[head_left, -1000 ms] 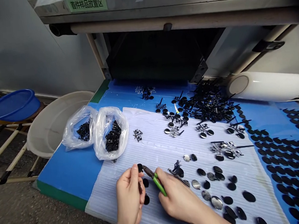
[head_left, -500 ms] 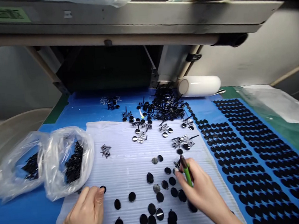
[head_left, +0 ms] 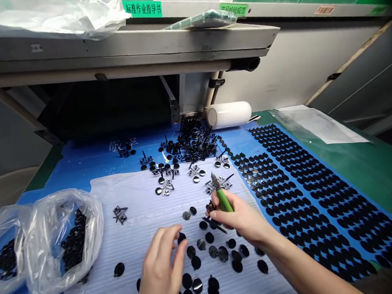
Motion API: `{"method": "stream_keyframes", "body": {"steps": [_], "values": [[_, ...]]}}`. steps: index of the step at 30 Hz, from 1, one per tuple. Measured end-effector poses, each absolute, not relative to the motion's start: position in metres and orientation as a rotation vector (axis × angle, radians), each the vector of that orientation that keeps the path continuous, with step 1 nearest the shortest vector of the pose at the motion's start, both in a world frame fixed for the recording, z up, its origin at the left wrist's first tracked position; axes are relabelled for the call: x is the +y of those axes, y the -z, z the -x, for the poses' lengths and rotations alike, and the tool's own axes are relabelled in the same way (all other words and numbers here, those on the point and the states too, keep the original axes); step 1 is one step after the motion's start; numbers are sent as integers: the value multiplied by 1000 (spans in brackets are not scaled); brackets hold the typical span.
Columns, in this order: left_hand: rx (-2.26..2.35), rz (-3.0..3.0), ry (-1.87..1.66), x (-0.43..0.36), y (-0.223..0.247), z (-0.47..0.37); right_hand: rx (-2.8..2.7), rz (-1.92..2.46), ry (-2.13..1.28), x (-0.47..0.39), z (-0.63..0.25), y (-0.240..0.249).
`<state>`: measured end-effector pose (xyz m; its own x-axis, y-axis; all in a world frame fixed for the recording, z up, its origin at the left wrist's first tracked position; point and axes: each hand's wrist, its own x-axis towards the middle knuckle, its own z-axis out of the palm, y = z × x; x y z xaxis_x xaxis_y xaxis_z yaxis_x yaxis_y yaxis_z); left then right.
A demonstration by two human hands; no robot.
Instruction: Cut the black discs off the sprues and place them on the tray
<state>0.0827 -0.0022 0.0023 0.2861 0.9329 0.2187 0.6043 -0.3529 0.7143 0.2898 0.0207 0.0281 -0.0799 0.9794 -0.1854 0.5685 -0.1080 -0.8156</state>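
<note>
The view has swung to the right since half a second ago, so the two plastic bags [head_left: 59, 241] now sit at the left edge, the outer one cut off by the frame, while more of the rows of black discs [head_left: 308, 192] on the blue sheet shows. The left hand [head_left: 163, 272] has moved in from the left part of the white corrugated sheet [head_left: 142, 201] toward the middle, and its fingers [head_left: 177, 250] now touch a loose black disc [head_left: 182, 237] among the scattered ones; whether they pinch it or only rest on it cannot be told. The right hand [head_left: 242, 218] has risen a little and stays closed around the green-handled cutters [head_left: 222, 194], whose tip points up and away; it also seems to hold a small black sprue piece [head_left: 210, 208], largely hidden under the fingers. The heap of black sprues [head_left: 195, 140] and the white roll [head_left: 229, 114] lie farther back on the table. The left wrist is cut off at the bottom edge.
</note>
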Motion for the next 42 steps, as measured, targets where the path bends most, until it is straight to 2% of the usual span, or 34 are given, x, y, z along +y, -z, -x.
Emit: {"method": "stream_keyframes", "body": {"steps": [5, 9, 20, 42], "values": [[1222, -1621, -1139, -17, -2, -98, -923, 1374, -1801, 14, -243, -34], [1291, -1297, -1250, -26, -8, -94, -790, 1215, -1974, 6, -226, -35], [1241, -889, -1338, -36, -28, -91, -1118, 1286, -1808, -9, -232, -50], [1296, -541, -1042, -41, -50, -91, -946, 1274, -1841, -16, -224, -54]]}}
